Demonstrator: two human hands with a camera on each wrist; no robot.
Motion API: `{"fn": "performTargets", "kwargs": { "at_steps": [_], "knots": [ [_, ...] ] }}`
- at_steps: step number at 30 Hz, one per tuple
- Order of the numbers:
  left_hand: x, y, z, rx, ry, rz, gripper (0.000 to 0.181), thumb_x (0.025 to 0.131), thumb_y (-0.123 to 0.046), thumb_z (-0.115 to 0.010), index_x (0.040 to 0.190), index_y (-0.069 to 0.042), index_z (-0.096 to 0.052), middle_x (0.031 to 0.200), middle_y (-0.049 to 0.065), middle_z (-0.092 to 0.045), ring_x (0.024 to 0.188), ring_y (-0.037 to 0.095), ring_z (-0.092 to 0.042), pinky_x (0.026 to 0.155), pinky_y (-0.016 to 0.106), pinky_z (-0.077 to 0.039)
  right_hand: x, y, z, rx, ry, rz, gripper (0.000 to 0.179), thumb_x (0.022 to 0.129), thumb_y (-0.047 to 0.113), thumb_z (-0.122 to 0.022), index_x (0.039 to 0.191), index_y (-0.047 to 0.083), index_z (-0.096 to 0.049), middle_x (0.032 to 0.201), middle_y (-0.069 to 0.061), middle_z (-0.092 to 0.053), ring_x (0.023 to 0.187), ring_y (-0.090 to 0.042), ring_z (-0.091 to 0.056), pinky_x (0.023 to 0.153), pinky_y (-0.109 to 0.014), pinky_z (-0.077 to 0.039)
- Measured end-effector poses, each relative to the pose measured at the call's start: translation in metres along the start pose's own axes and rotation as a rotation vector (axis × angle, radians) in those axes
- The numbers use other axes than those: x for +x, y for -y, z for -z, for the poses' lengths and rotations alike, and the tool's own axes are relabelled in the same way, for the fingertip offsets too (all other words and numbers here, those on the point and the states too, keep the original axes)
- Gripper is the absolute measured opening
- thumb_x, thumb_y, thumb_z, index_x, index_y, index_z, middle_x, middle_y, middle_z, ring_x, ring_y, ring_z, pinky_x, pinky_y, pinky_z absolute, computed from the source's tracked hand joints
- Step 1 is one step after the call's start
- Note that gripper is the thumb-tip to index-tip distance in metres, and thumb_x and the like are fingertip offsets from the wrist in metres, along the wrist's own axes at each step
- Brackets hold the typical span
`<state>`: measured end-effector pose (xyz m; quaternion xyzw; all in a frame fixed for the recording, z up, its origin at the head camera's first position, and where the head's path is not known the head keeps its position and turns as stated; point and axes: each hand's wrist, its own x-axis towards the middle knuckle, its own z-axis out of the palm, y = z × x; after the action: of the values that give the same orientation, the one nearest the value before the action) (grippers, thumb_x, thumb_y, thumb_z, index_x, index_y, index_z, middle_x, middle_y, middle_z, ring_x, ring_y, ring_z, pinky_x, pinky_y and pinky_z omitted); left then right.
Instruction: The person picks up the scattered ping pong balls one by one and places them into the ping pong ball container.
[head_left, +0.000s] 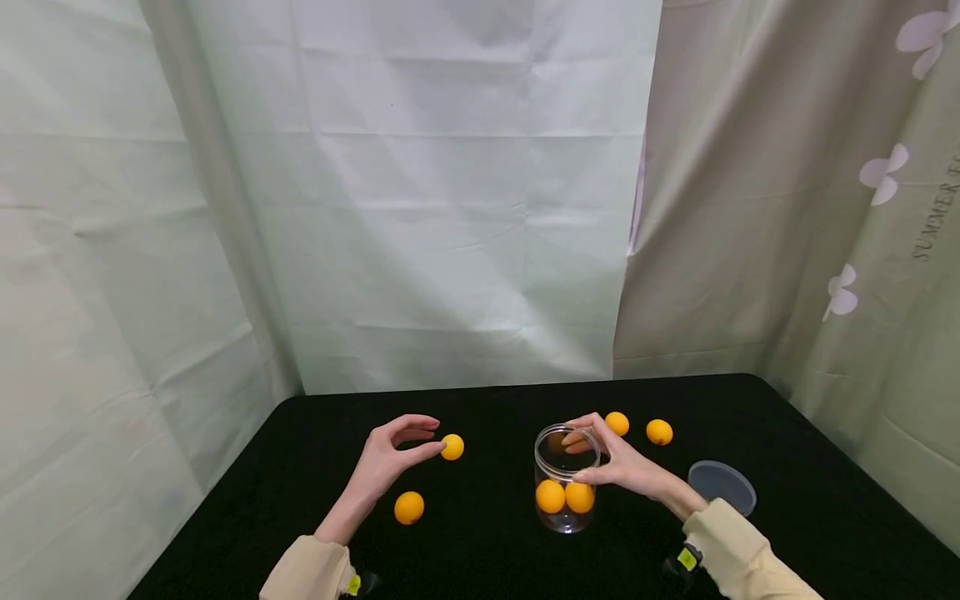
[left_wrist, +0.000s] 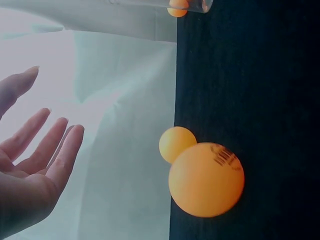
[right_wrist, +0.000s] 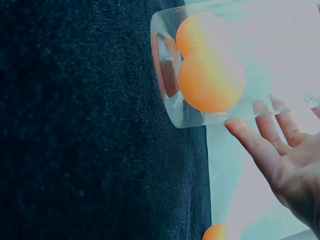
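Observation:
My right hand (head_left: 618,468) holds a clear plastic jar (head_left: 564,522) near its rim, thumb and fingers around its right side. The jar stands upright without its lid, and two orange ping-pong balls (head_left: 550,497) sit low inside. In the right wrist view, fingertips (right_wrist: 245,134) touch the jar wall. My left hand (head_left: 386,458) hovers with thumb and fingers apart and nothing between them. Past its thumb lies one orange ping-pong ball (head_left: 453,447); nearer me, below the hand, is another ball (head_left: 408,507), with dark print showing in the left wrist view.
Two more orange balls, a left one (head_left: 617,423) and a right one (head_left: 659,432), lie behind the right hand. A grey round lid (head_left: 722,487) rests flat beside the right forearm. The black-covered table (head_left: 480,550) meets pale curtains (head_left: 450,250) at its back.

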<state>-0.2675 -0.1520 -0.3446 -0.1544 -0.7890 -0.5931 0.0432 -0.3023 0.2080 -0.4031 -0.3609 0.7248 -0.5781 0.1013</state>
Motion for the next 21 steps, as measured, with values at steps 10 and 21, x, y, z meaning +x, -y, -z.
{"fn": "performTargets", "kwargs": {
  "at_steps": [10,21],
  "knots": [
    [-0.005,-0.001,0.008,0.016,0.008,0.009,0.037,0.079,-0.020,-0.071,0.111,-0.007,-0.059,0.114,0.013,-0.056,0.106,0.033,-0.049,0.084,0.044,-0.041,-0.001,0.000,0.000,-0.027,-0.015,-0.022,0.056,0.082,0.013,-0.059,0.129,0.011,-0.029,0.126,-0.018,-0.038,0.114,-0.035,-0.039,0.090,-0.050,-0.031],
    [0.002,0.026,0.017,0.053,-0.014,-0.046,0.039,0.077,-0.027,-0.072,0.111,-0.014,-0.058,0.112,0.008,-0.057,0.100,0.026,-0.054,0.081,0.043,-0.044,-0.001,-0.001,0.000,-0.034,-0.021,-0.022,0.056,0.082,0.014,-0.059,0.129,0.013,-0.029,0.125,-0.017,-0.038,0.112,-0.033,-0.040,0.088,-0.049,-0.033]
  ]
}}
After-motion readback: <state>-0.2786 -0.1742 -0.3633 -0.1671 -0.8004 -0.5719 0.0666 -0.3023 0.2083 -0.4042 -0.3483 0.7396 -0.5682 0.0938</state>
